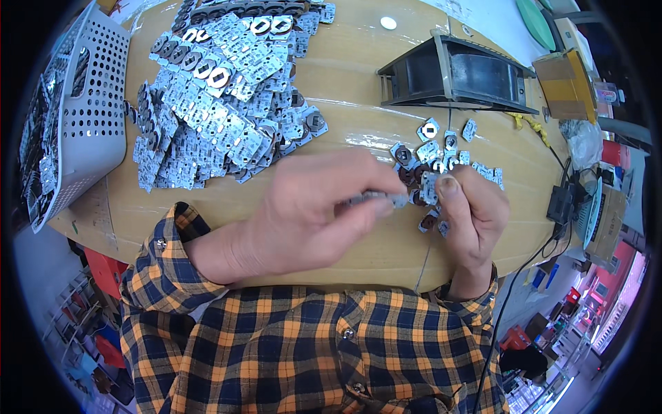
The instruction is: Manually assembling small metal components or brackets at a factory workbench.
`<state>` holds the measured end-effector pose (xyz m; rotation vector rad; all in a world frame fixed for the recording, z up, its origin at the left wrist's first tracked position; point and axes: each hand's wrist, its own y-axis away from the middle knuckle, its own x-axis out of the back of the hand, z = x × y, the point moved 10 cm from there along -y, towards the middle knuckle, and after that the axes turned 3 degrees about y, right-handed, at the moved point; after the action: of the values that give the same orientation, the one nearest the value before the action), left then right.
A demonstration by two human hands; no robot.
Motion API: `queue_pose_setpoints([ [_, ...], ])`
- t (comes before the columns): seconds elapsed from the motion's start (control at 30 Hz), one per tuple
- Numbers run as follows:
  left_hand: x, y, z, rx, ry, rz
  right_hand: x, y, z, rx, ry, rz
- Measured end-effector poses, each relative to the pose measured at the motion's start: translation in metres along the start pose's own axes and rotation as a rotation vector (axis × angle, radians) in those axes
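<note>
My left hand (303,210), smeared by motion, is closed around a light-coloured circuit board strip (396,200); most of the strip is hidden by the fingers. Close to its right, my right hand (476,214) pinches a small circuit board (428,185) between thumb and fingers. Beyond and under the right hand lies a loose group of small circuit boards (427,150), some carrying round dark or silvery parts. A large heap of joined circuit board panels (214,117) spreads over the table to the left of my left hand.
A light grey perforated basket (96,103) filled with boards stands at the far left of the table (345,76). At the back right sits a black box-shaped fan (455,72). A cardboard box (562,83), black cable (527,265) and clear plastic bag (583,138) line the right edge.
</note>
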<state>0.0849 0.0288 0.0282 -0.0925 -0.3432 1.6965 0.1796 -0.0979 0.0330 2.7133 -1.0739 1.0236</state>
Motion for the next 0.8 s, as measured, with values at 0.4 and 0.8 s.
queue_pose_setpoints([
  [0.4, 0.000, 0.012, -0.036, 0.372, 0.347, 0.037, -0.014, -0.005, -0.014, 0.116, 0.088, -0.032],
  [0.8, -0.008, 0.009, -0.029, 0.265, 0.402, -0.015, -0.022, -0.001, -0.018, 0.068, -0.253, -0.218],
])
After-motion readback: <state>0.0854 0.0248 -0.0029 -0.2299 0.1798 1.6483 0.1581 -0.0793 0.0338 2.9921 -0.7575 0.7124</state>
